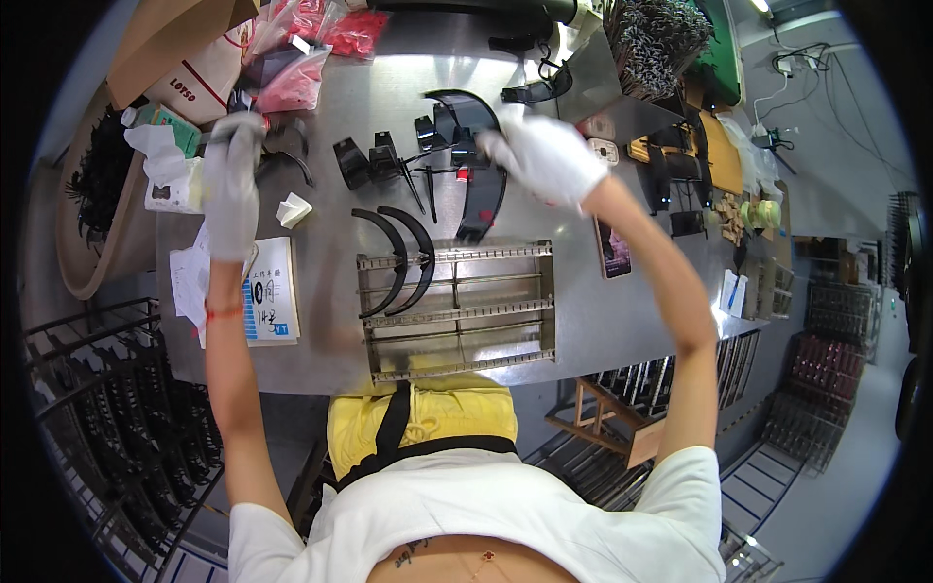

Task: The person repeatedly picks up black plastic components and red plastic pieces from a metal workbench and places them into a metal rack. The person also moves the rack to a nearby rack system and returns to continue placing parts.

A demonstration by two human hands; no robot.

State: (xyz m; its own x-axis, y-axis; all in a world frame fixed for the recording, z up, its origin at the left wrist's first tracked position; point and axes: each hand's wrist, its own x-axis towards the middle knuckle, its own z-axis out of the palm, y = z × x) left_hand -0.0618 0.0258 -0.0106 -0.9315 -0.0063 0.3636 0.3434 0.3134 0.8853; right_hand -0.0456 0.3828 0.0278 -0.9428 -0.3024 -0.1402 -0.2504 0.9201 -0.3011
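Head view shows the gloved right hand [546,155] with fingers curled onto a dark curved visor piece [483,194], which stands over the steel table [583,321] just beyond a metal rack [457,311]. Gloved left hand [231,185] is closed round a small dark part, too blurred to name. Two black curved strips [403,257] lean in the rack's left end; a booklet [272,291] lies beside it.
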